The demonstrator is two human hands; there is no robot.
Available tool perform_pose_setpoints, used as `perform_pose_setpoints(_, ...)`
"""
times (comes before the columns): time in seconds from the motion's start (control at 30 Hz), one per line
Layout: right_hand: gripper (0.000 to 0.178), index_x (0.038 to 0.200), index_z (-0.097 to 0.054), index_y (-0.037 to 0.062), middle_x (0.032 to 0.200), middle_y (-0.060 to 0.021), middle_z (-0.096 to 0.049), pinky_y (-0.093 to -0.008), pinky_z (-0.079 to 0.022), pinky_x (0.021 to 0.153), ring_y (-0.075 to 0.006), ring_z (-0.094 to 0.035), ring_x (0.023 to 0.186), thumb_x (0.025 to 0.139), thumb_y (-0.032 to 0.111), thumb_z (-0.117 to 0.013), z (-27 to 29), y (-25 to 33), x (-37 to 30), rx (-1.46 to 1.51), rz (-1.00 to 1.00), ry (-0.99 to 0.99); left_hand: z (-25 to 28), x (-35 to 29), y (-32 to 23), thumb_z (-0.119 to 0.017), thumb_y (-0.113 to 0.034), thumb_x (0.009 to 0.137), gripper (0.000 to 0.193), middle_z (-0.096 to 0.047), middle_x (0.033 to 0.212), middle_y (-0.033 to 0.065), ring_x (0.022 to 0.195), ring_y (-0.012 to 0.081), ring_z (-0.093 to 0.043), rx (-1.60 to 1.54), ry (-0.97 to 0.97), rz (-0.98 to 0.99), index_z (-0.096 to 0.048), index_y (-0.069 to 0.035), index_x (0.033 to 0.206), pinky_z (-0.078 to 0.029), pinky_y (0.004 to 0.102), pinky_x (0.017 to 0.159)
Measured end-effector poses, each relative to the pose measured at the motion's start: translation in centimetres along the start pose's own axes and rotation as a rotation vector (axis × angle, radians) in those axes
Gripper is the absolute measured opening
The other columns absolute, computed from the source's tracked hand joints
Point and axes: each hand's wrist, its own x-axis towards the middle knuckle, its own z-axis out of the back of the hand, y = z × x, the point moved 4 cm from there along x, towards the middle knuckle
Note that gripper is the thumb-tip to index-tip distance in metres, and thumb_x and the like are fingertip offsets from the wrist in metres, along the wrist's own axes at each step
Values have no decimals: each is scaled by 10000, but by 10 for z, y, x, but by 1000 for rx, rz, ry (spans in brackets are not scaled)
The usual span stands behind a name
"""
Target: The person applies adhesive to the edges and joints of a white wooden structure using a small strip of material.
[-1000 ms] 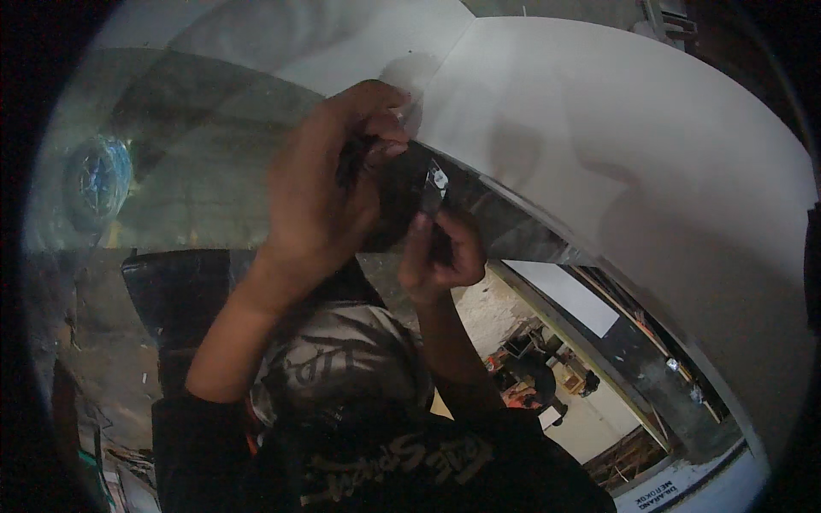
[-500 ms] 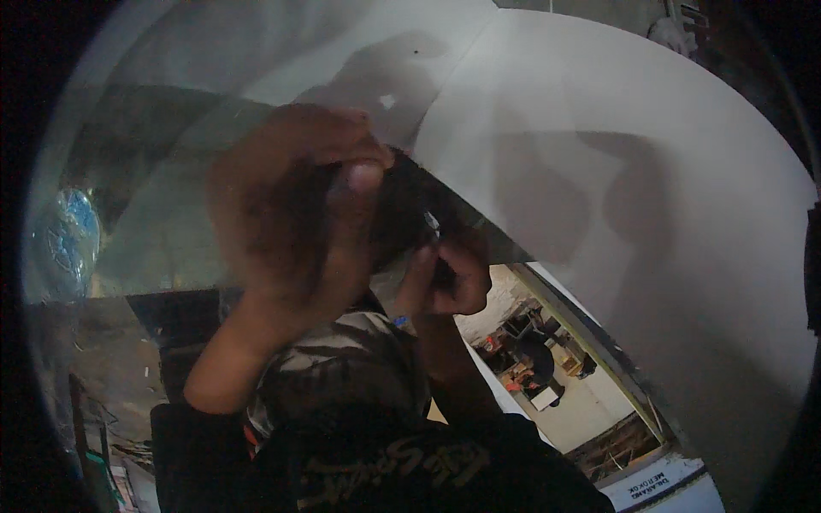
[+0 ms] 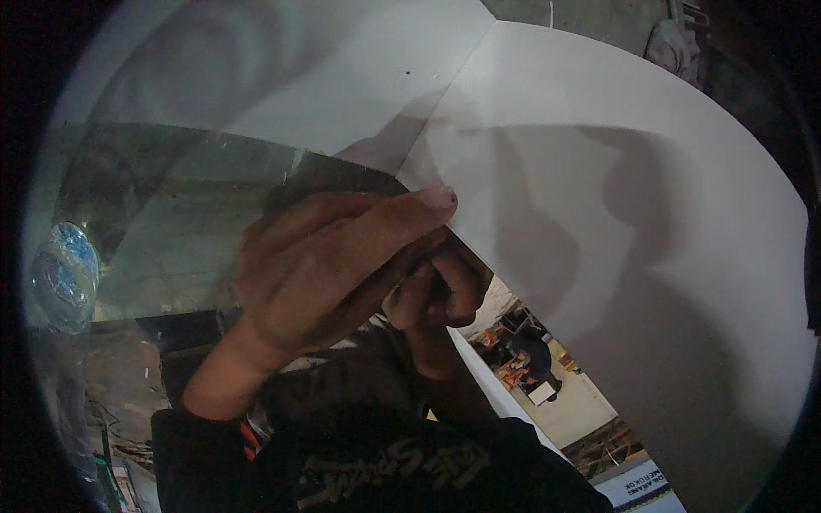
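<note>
My left hand [image 3: 308, 269] is held over a dark, reflective sheet [image 3: 180, 214], fingers together and one tip stretched toward the sheet's corner. Close against it, partly behind it, my right hand [image 3: 449, 295] has its fingers curled in. The two sets of fingers overlap, so whatever lies between them is hidden. The sheet reaches across white panels [image 3: 530, 94] that meet at a seam; both hands are near its pointed edge. Black sleeves [image 3: 197, 449] cover my arms below.
A round, clear-and-blue thing [image 3: 64, 278], like a roll of tape, is at the far left. Toward the lower right, a mirror-like opening shows a cluttered room [image 3: 534, 368]. A crumpled grey cloth [image 3: 671, 47] lies beyond the panels. Shadows fall across the white surface.
My left hand has moved down and right, swinging its fingers over my right hand. The small shiny sliver at my right fingertips is now out of sight.
</note>
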Motion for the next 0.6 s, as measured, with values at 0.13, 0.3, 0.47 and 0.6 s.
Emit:
perform_pose_setpoints(0.13, 193, 962, -580, 22, 1002, -169, -628, -389, -504, 785, -280, -605, 885, 842, 173, -577, 3, 2, -4, -39, -17, -25, 4, 1, -3, -798, 8, 656, 451, -718, 953, 53, 724, 197, -684, 38, 17, 32, -687, -71, 1086, -559, 284, 599)
perform_pose_setpoints(0.3, 179, 942, -622, 17, 970, -147, -601, -390, -489, 796, -273, -579, 904, 839, 163, -603, 2, 11, -8, -159, -207, -43, 1, 9, -7, -788, 28, 677, 433, -711, 962, 54, 775, 206, -684, 43, 42, 70, -674, -77, 1082, -548, 295, 679)
perform_pose_setpoints(0.47, 154, 940, -661, 16, 943, -119, -574, -367, -477, 760, -249, -559, 872, 849, 137, -635, 8, 13, 10, -48, -164, -141, 2, 10, -9, -759, 32, 735, 406, -696, 1022, 95, 897, 217, -676, -127, -31, 190, -626, -43, 1112, -529, 308, 784)
perform_pose_setpoints(0.6, 145, 930, -673, 12, 929, -115, -572, -339, -476, 699, -232, -551, 826, 869, 140, -643, 10, 40, 9, -108, -230, -162, 38, -1, 3, -719, -12, 824, 446, -690, 1047, 135, 1026, 223, -651, -242, 57, 225, -516, 0, 1221, -475, 378, 964)
